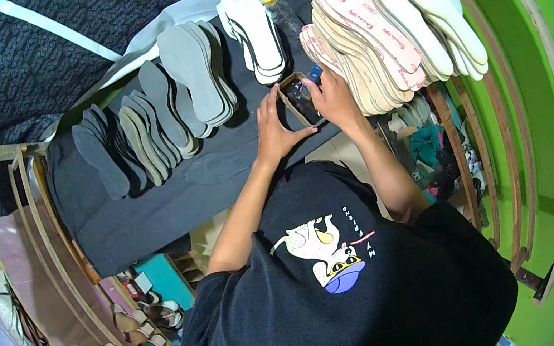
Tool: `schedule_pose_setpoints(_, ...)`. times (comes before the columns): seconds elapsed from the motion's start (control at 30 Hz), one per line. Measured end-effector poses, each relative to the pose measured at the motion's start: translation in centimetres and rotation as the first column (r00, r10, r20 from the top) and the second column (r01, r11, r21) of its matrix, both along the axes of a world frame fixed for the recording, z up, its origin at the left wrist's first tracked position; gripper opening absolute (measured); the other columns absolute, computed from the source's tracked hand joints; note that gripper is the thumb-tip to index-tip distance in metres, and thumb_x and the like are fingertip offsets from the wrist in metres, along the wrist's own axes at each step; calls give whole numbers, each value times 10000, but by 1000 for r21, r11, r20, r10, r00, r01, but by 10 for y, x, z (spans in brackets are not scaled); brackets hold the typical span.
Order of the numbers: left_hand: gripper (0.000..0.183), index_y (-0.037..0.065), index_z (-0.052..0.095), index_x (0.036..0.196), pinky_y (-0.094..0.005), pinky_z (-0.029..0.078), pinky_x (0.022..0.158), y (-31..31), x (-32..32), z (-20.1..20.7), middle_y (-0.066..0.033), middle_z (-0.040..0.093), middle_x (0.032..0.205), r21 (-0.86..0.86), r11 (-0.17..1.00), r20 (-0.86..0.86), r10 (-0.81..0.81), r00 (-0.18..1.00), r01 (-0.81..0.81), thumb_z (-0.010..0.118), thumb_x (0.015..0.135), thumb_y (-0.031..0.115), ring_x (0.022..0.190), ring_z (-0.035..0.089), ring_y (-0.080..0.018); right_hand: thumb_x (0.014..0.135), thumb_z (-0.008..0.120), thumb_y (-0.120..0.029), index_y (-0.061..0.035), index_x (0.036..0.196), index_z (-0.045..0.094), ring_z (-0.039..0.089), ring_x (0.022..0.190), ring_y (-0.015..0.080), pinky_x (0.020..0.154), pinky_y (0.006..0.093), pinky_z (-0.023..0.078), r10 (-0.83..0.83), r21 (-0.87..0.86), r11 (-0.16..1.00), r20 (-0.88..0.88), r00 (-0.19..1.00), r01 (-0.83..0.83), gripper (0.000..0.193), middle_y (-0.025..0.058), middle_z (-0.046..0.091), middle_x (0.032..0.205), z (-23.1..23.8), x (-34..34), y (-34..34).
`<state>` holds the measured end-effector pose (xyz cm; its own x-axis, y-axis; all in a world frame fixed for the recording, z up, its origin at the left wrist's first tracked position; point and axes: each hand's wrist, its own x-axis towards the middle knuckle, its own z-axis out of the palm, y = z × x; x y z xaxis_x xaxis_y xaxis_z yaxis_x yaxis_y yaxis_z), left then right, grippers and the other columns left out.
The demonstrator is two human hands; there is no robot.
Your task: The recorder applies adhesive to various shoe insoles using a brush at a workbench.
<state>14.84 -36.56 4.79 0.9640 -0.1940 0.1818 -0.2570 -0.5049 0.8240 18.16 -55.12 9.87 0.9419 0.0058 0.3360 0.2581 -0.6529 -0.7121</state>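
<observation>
Left hand [275, 132] grips open tin [299, 100] by near side, steadying it on dark cloth [171, 190]. Right hand [333, 95] closed on blue-tipped applicator [314, 74] at tin's far rim, likely loading glue. Next move needs controlled dip, tin held level. Tin's contents dark, unreadable; right fingertips hidden. Insole stacks [357, 37] just beyond right hand.

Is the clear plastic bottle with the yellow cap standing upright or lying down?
Lying down: the bottle rests lengthwise on the dark cloth between sole stacks.
</observation>
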Motion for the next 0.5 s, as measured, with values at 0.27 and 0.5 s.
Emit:
schedule_pose_setpoints(0.27,1396,56,314,1634,-493,370,1197,3,-1,2,-208,488,1565,23,1000,13,-4,1000,4,1043,507,440,1402,479,-404,980,690,-130,35,1041,562,618,808,494,701,516,497,70,45,997,-63,996,-67,217,269,622,895,11,-11,1)
schedule_pose_setpoints(0.5,1398,24,273,1641,-507,339,1231,5,-1,5,-246,419,1602,-33,999,-83,-36,996,33,1041,540,414,1462,410,-425,1001,678,-175,19,1049,558,621,831,510,706,537,496,16,56,998,-66,998,-12,233,271,626,901,6,-12,9)
